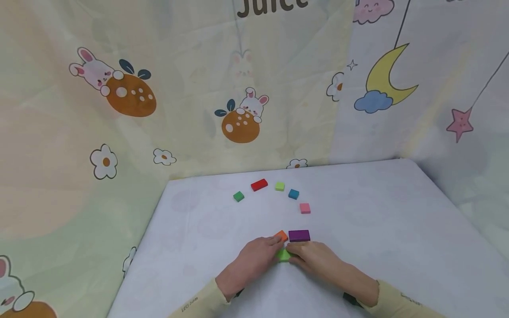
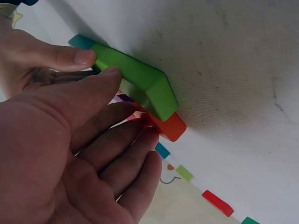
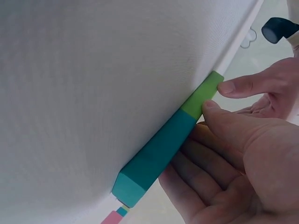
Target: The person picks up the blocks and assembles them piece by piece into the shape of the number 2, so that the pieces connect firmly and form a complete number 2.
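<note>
My left hand (image 1: pixel 254 257) holds a light green block (image 2: pixel 135 77) with the thumb on its near side, while its other fingers lie by an orange block (image 2: pixel 170 127) behind. My right hand (image 1: pixel 320 261) is around a teal block (image 3: pixel 156 147), its thumb near the seam with the green block and its fingers along the far side. Green and teal stand end to end; in the head view my right hand hides the teal one. Just behind the right fingers lies a purple block (image 1: pixel 299 235).
Further back on the white table (image 1: pixel 377 212), small blocks form a loose arc: dark green (image 1: pixel 238 196), red (image 1: pixel 259 184), light green (image 1: pixel 280 186), blue (image 1: pixel 294 194) and pink (image 1: pixel 305 208). A printed cloth (image 1: pixel 191 110) hangs behind the table.
</note>
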